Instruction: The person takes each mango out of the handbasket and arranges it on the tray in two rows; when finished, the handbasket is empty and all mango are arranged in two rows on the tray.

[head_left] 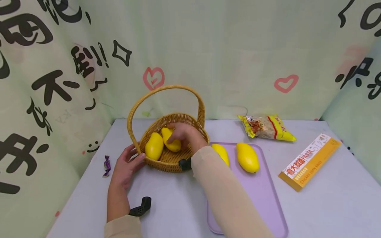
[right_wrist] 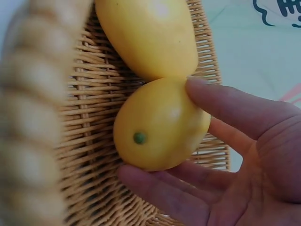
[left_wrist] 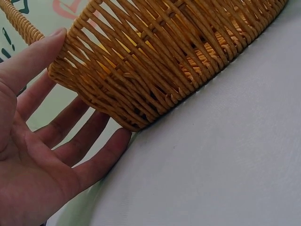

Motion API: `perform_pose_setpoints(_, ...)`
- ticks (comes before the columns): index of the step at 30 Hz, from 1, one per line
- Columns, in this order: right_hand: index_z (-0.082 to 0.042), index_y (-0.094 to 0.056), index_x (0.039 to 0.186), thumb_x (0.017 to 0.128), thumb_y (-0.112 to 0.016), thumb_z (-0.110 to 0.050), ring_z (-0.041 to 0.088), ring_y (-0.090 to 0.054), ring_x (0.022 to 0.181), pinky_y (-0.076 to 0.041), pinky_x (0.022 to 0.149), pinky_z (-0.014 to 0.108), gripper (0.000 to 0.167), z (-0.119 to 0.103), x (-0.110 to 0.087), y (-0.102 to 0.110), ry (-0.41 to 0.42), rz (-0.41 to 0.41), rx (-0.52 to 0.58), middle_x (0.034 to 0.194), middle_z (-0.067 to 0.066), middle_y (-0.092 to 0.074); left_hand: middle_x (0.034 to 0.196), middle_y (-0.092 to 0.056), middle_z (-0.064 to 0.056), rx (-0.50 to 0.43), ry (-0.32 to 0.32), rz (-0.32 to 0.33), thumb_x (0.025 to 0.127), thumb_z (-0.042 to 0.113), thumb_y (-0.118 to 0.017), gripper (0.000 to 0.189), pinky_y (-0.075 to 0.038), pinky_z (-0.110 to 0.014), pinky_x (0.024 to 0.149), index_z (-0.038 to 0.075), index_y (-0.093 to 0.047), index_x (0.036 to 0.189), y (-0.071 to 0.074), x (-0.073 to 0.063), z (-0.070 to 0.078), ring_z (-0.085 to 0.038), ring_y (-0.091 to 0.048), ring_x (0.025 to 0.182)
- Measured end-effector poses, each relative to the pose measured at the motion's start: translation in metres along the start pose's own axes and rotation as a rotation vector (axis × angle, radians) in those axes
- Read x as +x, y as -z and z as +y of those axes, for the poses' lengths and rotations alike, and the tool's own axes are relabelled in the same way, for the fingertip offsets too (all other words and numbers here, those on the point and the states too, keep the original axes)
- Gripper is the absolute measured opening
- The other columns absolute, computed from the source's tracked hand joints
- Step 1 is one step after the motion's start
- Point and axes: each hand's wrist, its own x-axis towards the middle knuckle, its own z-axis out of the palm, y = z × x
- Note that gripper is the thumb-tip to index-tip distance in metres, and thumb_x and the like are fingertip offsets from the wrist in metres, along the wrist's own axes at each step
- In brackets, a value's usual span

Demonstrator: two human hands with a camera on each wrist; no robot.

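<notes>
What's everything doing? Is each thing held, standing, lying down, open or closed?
Basket: upright, held
Held fruit: gripped, inside the basket
Other basket fruit: inside the basket, not gripped
Left hand: holding the basket
Right hand: gripping the held fruit
Purple tray: lying flat
Right tray fruit: lying on the tray
Left tray fruit: on the tray, partly hidden
Snack bag: lying down, can't tell whether opened
Pasta box: lying down, looks closed
Candy: lying down, wrapped

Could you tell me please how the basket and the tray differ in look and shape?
The basket is woven and golden brown; the tray is smooth and light purple. The basket is rounded, with an arched handle; the tray is rectangular and shows no handle. The basket has higher sides; the tray has a low rim. Both hold yellow fruit.
</notes>
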Motion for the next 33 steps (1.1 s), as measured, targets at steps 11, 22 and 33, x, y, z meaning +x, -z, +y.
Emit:
perform_pose_setpoints(11,-0.020,-0.034,0.162,0.094,-0.074,-0.017,0.033,-0.065,0.104,-0.063,0.089,0.052,0.079,0.005,-0.022,0.012,0.028,0.095,0.031,0.158,0.015,-0.041,0.159,-0.041,-0.006,0.016,-0.001,-0.020,0.098,0.021,-0.073,0.069,-0.054,-0.032,0.106,0.023,-0.040,0.158,-0.002,0.001,0.000,-0.025,-0.051,0.134)
perform_pose_setpoints(22,-0.020,-0.036,0.161,0.093,-0.076,-0.018,0.028,-0.061,0.102,-0.064,0.085,0.051,0.079,0.001,-0.048,0.013,0.107,0.188,0.046,0.144,0.014,-0.049,0.160,-0.039,-0.006,0.021,-0.007,-0.029,0.099,0.020,-0.072,0.070,-0.055,-0.032,0.105,0.023,-0.037,0.160,0.000,0.000,0.000,-0.020,-0.054,0.130)
perform_pose_setpoints(33,-0.026,-0.038,0.160,0.091,-0.078,-0.024,0.027,-0.063,0.099,-0.066,0.075,0.043,0.079,-0.001,-0.076,0.009,0.174,0.297,-0.039,0.137,0.010,-0.056,0.160,-0.038,-0.007,0.018,-0.001,-0.040,0.098,0.023,-0.073,0.072,-0.056,-0.029,0.104,0.024,-0.036,0.160,0.002,-0.001,0.002,-0.018,-0.054,0.127)
